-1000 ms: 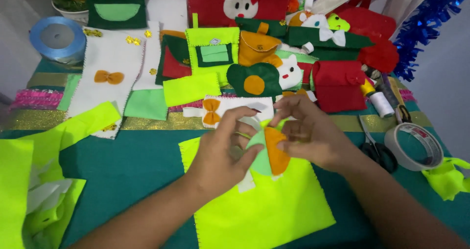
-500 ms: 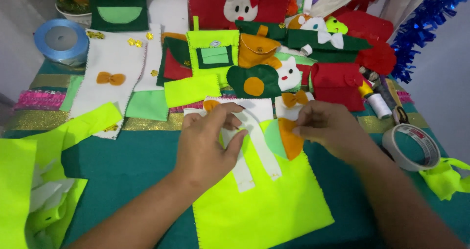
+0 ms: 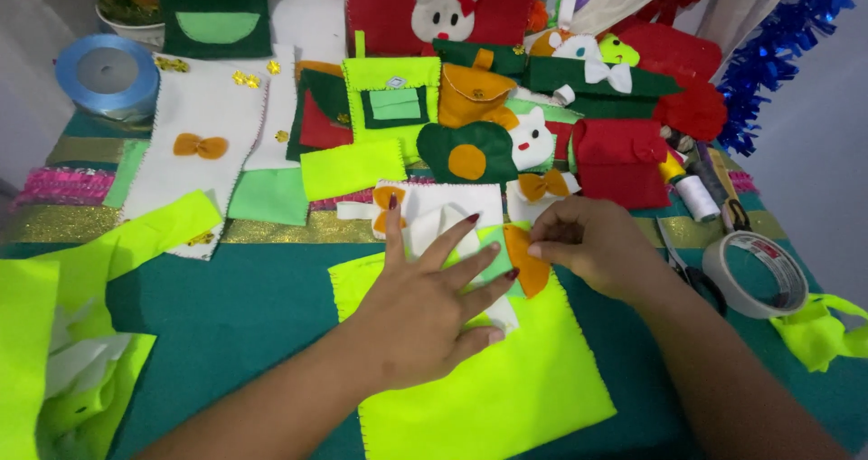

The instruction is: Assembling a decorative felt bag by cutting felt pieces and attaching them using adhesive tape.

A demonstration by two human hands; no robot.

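A neon yellow felt sheet [image 3: 506, 388] with stitched edges lies on the teal tablecloth in front of me. My left hand [image 3: 425, 306] lies flat on it with fingers spread, pressing down white felt strips [image 3: 434, 225] and a pale green piece. My right hand [image 3: 592, 243] pinches the top edge of an orange felt piece [image 3: 527, 263] that rests on the sheet beside the left fingertips.
Several finished felt pouches in red, green, orange and white crowd the table's far side. A roll of tape [image 3: 755, 275], scissors [image 3: 687, 265] and a thread spool [image 3: 698, 198] lie at the right. A blue ribbon spool [image 3: 108, 73] is far left; neon felt scraps [image 3: 63, 351] lie near left.
Both hands held the felt pieces up together, then lowered them. My left hand now presses flat on the white strips while my right hand sets the orange piece on the sheet.
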